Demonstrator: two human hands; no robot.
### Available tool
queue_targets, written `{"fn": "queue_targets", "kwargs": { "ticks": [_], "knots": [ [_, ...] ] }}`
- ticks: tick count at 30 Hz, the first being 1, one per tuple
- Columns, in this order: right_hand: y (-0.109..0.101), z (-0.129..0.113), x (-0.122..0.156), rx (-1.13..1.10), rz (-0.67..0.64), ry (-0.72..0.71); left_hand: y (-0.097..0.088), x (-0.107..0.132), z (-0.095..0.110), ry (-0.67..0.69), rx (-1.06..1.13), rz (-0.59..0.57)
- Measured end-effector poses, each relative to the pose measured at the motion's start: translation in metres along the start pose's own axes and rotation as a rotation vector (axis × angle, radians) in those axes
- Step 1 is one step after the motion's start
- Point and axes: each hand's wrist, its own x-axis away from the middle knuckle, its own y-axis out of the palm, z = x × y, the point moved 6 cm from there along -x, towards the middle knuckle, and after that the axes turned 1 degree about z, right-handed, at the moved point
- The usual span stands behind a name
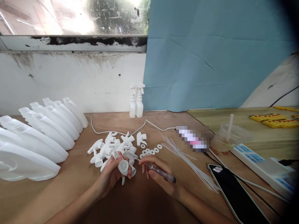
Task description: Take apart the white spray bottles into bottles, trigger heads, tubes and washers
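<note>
My left hand (pixel 109 174) is closed around a white spray trigger head (pixel 123 167), its round cap opening turned up toward me. In my right hand (pixel 167 179) is a screwdriver (pixel 162 173) with a clear, dark-ended handle. Its thin shaft points left toward the trigger head, and I cannot tell whether the tip touches anything. Just beyond my hands lies a pile of white trigger heads (pixel 108 148). Several flat white washers (pixel 152 152) are scattered to the right of the pile. Farther right, thin white dip tubes (pixel 190 165) lie in a loose bundle.
White bottles (pixel 44 133) without tops lean in rows at left. Two spray bottles (pixel 139 104) stand by the wall. At right are a phone (pixel 235 194), a power strip (pixel 261 168), a plastic cup (pixel 227 137) with a straw, and cables. Yellow pieces (pixel 268 117) lie farther back.
</note>
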Motion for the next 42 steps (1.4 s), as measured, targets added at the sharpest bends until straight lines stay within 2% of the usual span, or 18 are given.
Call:
{"fn": "queue_targets", "kwargs": {
  "ticks": [4,10,14,18,25,28,31,33,37,40,42],
  "knots": [
    [0.004,0.002,0.006,0.08,-0.018,-0.053,-0.003,0.0,-0.004,0.001,-0.086,0.09],
    [0.011,-0.009,0.007,0.459,0.025,-0.401,-0.009,0.002,-0.01,0.072,-0.177,0.138],
    [0.016,-0.012,0.009,0.576,0.019,-0.515,-0.009,0.007,-0.007,0.113,-0.32,0.15],
    [0.015,-0.009,0.008,0.561,0.026,-0.469,-0.006,0.01,-0.004,0.159,-0.433,0.155],
    [0.014,-0.002,0.007,0.507,0.024,-0.383,-0.001,0.012,-0.001,0.207,-0.456,0.185],
    [0.01,0.009,0.007,0.304,0.054,-0.221,0.003,0.013,0.0,0.175,-0.459,0.162],
    [0.012,0.021,0.006,0.113,0.024,-0.062,0.004,0.014,-0.002,0.149,-0.475,0.128],
    [0.014,0.019,0.005,0.146,0.005,-0.068,0.002,0.015,-0.002,0.16,-0.483,0.117],
    [0.019,0.005,0.005,0.317,-0.029,-0.169,0.004,0.018,-0.001,0.177,-0.57,0.091],
    [0.021,0.005,0.005,0.303,-0.06,-0.123,0.007,0.018,0.002,0.162,-0.619,0.093],
    [0.02,0.01,0.006,0.205,-0.08,-0.059,0.007,0.016,0.001,0.122,-0.59,0.092]
  ]
}}
